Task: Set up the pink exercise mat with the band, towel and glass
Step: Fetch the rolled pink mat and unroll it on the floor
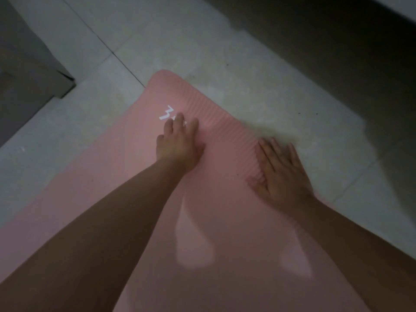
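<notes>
Fingers [180,122] of the left hand [180,147] spread flat, palm down, pressing on the mat [108,176], tips partly covering the white lettering [167,112] printed near its far end. Grasping nothing. Fingers [273,152] of the right hand [281,176] likewise flat and loosely spread, laid over the mat's right-hand edge, tips reaching just onto the floor [258,86] beside the mat, thumb side resting on the ribbed strip [216,122] along that edge. Also holding nothing; whether any finger curls under the edge cannot be told.

Both forearms stretched out across the mat from the near side. Mat unrolled on pale floor tiles, its rounded far corner just beyond the left hand. A dark grey block of furniture [29,70] well beyond the mat's left edge, a deep shadow beyond its right edge.

Step in hand, by the look of it: smoothing and pressing down the far end of the mat. No band, towel or glass anywhere near the mat in view, so most of the task apparently left. Next move likely calls for lifting both palms once the end lies flat, then fetching those three things, each to be found off the mat and out of sight.
</notes>
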`<state>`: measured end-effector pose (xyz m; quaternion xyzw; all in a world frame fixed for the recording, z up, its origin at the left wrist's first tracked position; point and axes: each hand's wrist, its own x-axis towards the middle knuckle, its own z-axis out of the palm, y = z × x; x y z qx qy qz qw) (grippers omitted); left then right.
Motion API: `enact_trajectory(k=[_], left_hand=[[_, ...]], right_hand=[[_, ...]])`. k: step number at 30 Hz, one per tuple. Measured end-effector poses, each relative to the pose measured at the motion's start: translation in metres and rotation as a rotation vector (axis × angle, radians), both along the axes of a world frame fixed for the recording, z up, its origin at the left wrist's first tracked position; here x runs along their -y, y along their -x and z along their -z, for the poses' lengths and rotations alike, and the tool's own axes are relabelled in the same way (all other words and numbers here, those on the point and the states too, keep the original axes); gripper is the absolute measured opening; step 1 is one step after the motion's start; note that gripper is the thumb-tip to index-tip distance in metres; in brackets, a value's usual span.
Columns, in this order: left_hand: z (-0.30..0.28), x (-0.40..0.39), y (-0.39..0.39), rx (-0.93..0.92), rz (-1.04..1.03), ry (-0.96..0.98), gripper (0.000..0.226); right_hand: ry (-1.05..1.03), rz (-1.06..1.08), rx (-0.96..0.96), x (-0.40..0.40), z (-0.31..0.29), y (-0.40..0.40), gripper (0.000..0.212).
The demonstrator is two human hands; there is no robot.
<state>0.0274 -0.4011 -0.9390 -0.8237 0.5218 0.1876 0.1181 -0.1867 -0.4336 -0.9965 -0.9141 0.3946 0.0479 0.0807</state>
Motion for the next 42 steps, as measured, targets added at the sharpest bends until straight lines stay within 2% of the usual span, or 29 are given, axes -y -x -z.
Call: enact_trajectory(k=[3, 7, 15, 24, 30, 33, 36, 42], left_hand=[[0.014, 0.024, -0.013, 0.009, -0.031, -0.023, 0.059], [0.023, 0.051, -0.032, 0.013, -0.126, -0.046, 0.058], [0.031, 0.057, -0.032, 0.032, -0.125, -0.042, 0.060], [0.029, 0.059, -0.026, 0.119, -0.099, -0.080, 0.058], [0.034, 0.004, 0.035, -0.056, -0.123, 0.050, 0.055], [0.032, -0.033, 0.057, -0.076, -0.204, 0.031, 0.055], [0.028, -0.062, 0.075, -0.060, -0.195, -0.025, 0.059], [0.018, -0.077, 0.093, -0.050, -0.223, -0.069, 0.060]], right_hand=[[0.044, -0.004, 0.033, 0.002, 0.005, 0.002, 0.085], [0.065, -0.005, 0.020, 0.003, 0.008, 0.003, 0.075], [0.081, -0.009, 0.039, 0.003, 0.011, 0.004, 0.066], [0.124, -0.014, 0.100, 0.002, 0.011, 0.003, 0.069], [0.150, -0.003, 0.060, 0.002, 0.001, 0.000, 0.062], [0.154, -0.007, 0.102, 0.000, -0.003, 0.002, 0.057], [0.140, -0.081, 0.134, -0.002, -0.005, 0.007, 0.054], [0.048, -0.282, 0.113, -0.048, 0.000, 0.092, 0.051]])
